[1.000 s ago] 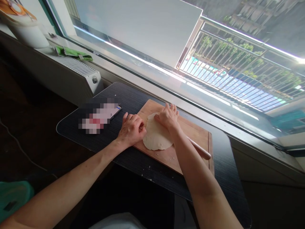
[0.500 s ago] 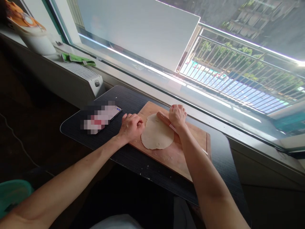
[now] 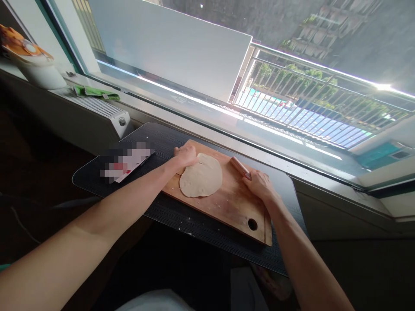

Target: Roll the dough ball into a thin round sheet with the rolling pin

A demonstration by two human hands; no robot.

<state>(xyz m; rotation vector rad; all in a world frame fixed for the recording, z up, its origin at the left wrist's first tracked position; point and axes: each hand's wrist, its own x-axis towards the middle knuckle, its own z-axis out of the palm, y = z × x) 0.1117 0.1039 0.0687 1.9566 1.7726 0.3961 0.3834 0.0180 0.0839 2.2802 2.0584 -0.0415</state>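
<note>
A flat, roughly round sheet of dough point(image 3: 202, 179) lies on the left half of a wooden cutting board point(image 3: 240, 207). My left hand point(image 3: 186, 156) is at the board's left edge with its fingers curled, and its thumb side meets the upper left rim of the dough. Its fingertips are mostly hidden, so what they grip is unclear. To the right of the dough, my right hand point(image 3: 259, 183) is closed round the near end of a wooden rolling pin point(image 3: 239, 165). The pin's far end points up and left, apart from the dough.
The board rests on a dark table point(image 3: 155, 129) by the window. A phone point(image 3: 136, 166), partly blurred out, lies on the table's left. Beyond it stand a radiator point(image 3: 103, 110) with a green cloth point(image 3: 95, 92) and a white container point(image 3: 45, 71). Crumbs dot the front edge.
My right hand has carried the rolling pin off the dough to the right. My left hand has shifted to the dough's upper left rim. The view has swung slightly.
</note>
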